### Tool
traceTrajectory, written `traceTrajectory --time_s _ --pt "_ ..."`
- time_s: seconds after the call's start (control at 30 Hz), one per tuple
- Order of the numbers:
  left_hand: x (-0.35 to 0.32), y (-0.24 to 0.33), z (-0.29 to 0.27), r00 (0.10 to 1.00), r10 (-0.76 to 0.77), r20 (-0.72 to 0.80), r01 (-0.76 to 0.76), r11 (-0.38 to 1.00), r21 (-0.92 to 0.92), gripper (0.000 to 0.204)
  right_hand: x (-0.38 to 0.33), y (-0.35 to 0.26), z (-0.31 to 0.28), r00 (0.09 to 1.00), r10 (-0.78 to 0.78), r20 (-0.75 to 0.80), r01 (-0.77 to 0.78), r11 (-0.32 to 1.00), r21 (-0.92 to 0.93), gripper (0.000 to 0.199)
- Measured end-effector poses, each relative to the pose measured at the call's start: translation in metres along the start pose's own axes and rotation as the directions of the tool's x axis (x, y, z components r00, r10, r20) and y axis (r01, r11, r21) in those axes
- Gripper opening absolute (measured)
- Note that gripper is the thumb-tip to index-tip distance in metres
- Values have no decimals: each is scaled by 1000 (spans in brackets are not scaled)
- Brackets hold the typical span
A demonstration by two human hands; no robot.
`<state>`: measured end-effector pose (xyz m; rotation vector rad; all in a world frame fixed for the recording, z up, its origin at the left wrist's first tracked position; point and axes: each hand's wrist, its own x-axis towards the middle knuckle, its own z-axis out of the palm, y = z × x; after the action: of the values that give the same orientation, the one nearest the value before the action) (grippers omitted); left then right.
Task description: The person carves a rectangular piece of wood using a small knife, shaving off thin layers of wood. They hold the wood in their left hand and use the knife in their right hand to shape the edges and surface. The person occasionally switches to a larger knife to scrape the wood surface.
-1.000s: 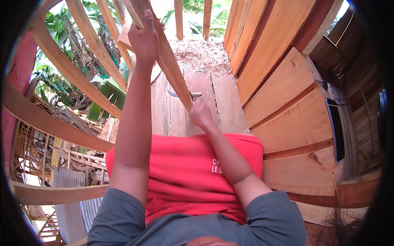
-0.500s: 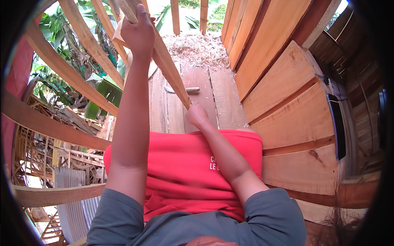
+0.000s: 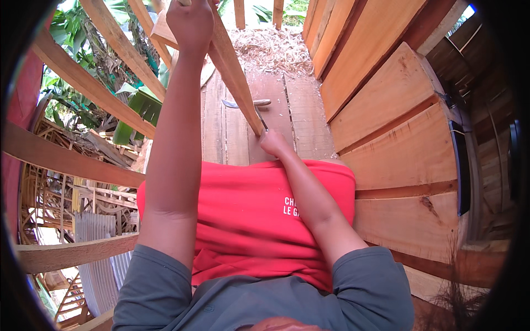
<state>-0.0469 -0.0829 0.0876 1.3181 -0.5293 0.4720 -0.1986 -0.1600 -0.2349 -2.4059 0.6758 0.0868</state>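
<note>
A slanted wooden batten [image 3: 234,71] is clamped high by the left hand [image 3: 190,22] and steadied at its lower end by the closed right hand [image 3: 274,144], above the plank floor [image 3: 221,127].

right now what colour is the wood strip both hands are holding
Light reddish-brown, bare wood strip, clearest in the head view.

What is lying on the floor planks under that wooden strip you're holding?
Under the wooden strip lies a curved metal blade with a wooden handle on the floor planks, with wood shavings beyond. The strip covers the blade's middle.
</note>
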Motion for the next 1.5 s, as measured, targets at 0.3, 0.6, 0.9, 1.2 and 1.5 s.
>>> traceTrajectory --time_s 0.3,0.6,0.9,1.2,1.5 --pt "20 -26 -5 948 -27 317 155 910 -385 37 -8 4 -6 995 65 80 -60 997 -58 34" --pt "20 -31 -10 902 9 431 194 884 -425 44 -25 -13 -27 982 171 79 -178 978 104 35" --pt "19 -34 -12 861 44 507 246 836 -490 47 -25 4 -19 998 60 8 -60 998 25 36" --pt "15 -26 1 939 -57 339 174 929 -326 41 -22 -6 -21 989 145 12 -145 987 75 37" --pt "12 -16 5 993 -43 112 58 988 -140 46 -13 -9 6 994 69 -90 -68 998 12 38"
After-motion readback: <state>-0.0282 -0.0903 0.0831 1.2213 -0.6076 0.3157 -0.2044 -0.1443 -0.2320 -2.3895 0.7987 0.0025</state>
